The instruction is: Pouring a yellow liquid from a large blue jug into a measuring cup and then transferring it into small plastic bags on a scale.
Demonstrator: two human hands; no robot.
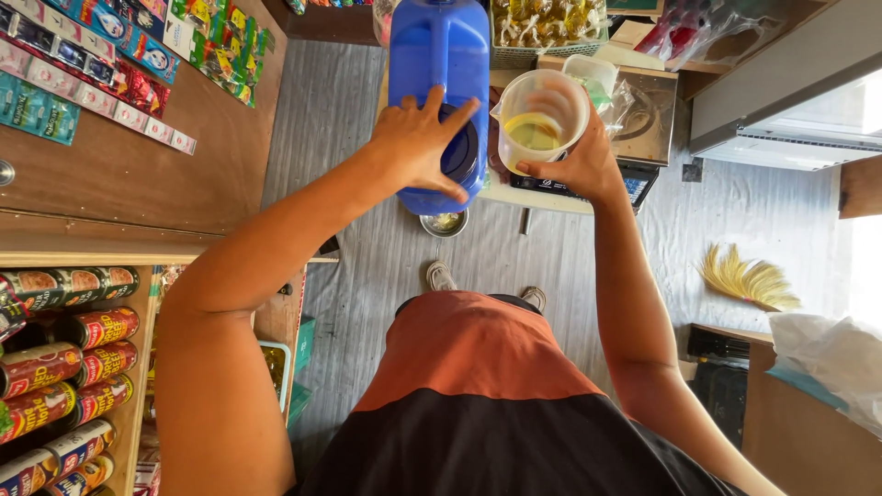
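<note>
Jug (439,55) under splayed left hand (423,147)

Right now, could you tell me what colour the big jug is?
The jug is blue, seen in the head view.

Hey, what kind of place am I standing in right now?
Probably a small grocery shop. Rows of tins fill a wooden shelf, strips of sachets hang on the wall, and your right hand holds a measuring cup of oil over a scale.

Left hand (424,138) lies spread on the blue jug (439,55). Right hand (571,163) grips a clear measuring cup (540,115) holding yellow liquid, just beside the jug. Cans (64,367) fill the shelf.
</note>
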